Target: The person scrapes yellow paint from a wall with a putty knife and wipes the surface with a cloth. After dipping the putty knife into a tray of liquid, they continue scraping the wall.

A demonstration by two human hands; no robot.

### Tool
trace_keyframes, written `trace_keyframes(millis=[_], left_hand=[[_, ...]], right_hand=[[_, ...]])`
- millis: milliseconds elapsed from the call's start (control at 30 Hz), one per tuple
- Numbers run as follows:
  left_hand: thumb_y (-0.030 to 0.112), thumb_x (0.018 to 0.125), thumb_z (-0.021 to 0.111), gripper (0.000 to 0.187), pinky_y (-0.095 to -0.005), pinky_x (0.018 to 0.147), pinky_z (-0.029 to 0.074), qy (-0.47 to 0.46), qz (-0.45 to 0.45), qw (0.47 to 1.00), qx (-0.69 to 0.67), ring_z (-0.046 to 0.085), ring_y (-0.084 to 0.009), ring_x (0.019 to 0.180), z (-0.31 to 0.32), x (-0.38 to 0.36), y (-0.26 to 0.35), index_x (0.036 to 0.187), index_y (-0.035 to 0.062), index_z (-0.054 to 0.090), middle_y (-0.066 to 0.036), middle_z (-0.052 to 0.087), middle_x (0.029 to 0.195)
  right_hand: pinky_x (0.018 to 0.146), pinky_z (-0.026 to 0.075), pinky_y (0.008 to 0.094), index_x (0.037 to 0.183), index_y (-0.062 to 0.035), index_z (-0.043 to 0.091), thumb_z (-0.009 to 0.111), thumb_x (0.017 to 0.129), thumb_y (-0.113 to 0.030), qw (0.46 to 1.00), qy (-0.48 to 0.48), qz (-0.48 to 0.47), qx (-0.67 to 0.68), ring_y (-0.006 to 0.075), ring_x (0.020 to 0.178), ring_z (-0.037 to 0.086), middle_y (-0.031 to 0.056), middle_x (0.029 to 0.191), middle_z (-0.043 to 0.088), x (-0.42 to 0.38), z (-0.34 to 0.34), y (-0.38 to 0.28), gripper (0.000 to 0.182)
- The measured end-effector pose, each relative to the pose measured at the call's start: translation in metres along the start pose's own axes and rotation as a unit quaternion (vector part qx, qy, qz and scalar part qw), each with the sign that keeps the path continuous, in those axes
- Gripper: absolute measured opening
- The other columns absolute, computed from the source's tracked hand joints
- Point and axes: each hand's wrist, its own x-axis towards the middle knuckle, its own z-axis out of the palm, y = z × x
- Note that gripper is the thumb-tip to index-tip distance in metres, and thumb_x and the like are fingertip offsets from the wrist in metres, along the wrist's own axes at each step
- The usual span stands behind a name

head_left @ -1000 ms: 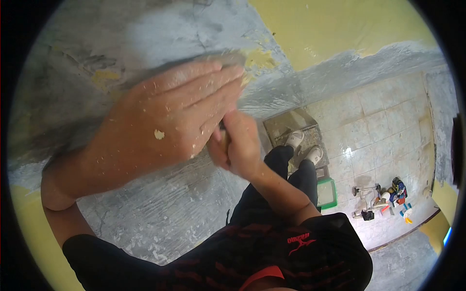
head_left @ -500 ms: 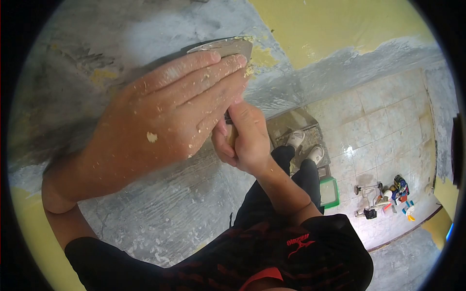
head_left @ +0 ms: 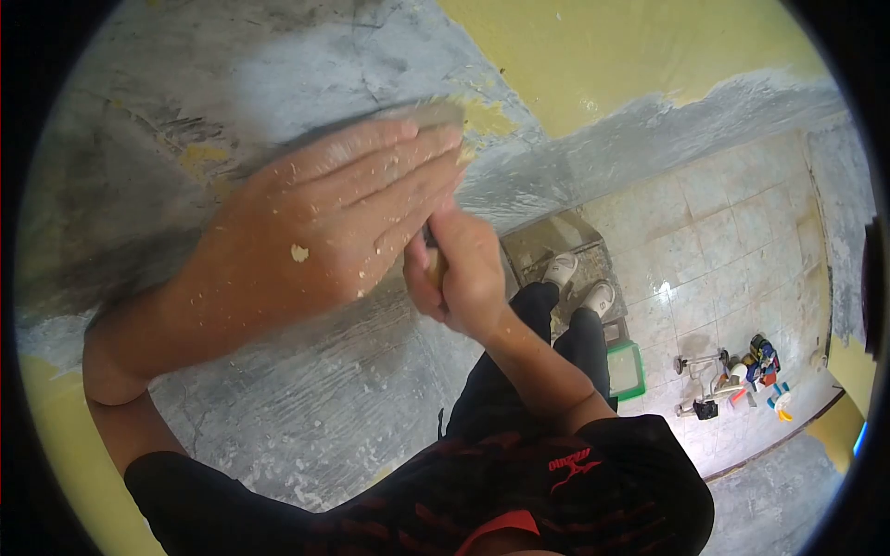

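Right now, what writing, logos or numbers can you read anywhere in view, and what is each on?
Red brand word with a logo mark under it, on the black shirt: seen upside down and blurred; not legible letter for letter.
Bottles and cans on the tiled floor: any labels are too small to read.
Scraper blade under the left hand, handle in the right hand, and the wall: no text visible.

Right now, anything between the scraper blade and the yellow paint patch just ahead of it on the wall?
Nothing visible. The scraper blade lies flat on the wall under the left hand, its tip at the yellow patch. The right hand grips the handle below. The contact edge is blurred.
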Motion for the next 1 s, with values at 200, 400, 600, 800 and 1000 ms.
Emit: trace_keyframes(millis=[200,400,600,800,1000], left_hand=[[0.002,0.083,0.075,0.041,-0.039,0.118,0.05,-0.059,-0.001,0.997,-0.043,0.066,-0.0257,0.131,0.004,-0.005,0.001,0.123,-0.004,0.075,-0.016,0.074,0.132],[0.003,0.084,0.074,0.041,-0.0403,0.117,0.05,-0.027,0.015,0.999,0.041,0.067,-0.0262,0.13,0.012,-0.003,0.004,0.124,-0.0045,0.075,-0.017,0.073,0.131],[0.002,0.084,0.073,0.043,-0.0408,0.118,0.05,-0.035,-0.009,0.999,0.025,0.067,-0.0266,0.13,0.015,-0.007,0.008,0.126,-0.0057,0.073,-0.019,0.072,0.133],[0.001,0.083,0.073,0.043,-0.0404,0.118,0.05,-0.025,0.003,1.0,0.015,0.067,-0.0278,0.131,0.018,-0.009,0.006,0.126,-0.0059,0.073,-0.02,0.072,0.134],[0.001,0.084,0.073,0.043,-0.0404,0.119,0.049,-0.052,0.005,0.998,0.019,0.066,-0.0279,0.131,0.017,-0.014,0.009,0.126,-0.006,0.073,-0.019,0.072,0.133]], right_hand=[[0.036,0.028,0.0284,0.082,-0.0081,0.049,0.036,0.116,-0.051,0.996,-0.015,0.074,0.051,0.0126,0.037,0.035,0.0041,0.052,0.042,-0.006,0.002,0.009,0.056],[0.036,0.027,0.0285,0.083,-0.009,0.048,0.036,0.116,-0.051,0.999,0.0,0.007,0.042,0.0127,0.036,0.032,0.004,0.052,0.042,-0.001,0.002,0.012,0.055],[0.035,0.027,0.0291,0.083,-0.0094,0.049,0.037,0.115,-0.054,0.995,0.001,0.043,0.091,0.0137,0.035,0.032,0.0048,0.051,0.042,-0.003,0.004,0.018,0.056],[0.034,0.027,0.0304,0.083,-0.0096,0.048,0.035,0.115,-0.054,0.998,0.003,0.019,0.055,0.0138,0.035,0.032,0.0056,0.052,0.043,0.001,-0.003,0.024,0.057],[0.033,0.027,0.0305,0.082,-0.0094,0.048,0.034,0.115,-0.055,0.997,0.002,0.034,0.076,0.0143,0.035,0.032,0.0049,0.051,0.042,-0.002,-0.001,0.024,0.058]])
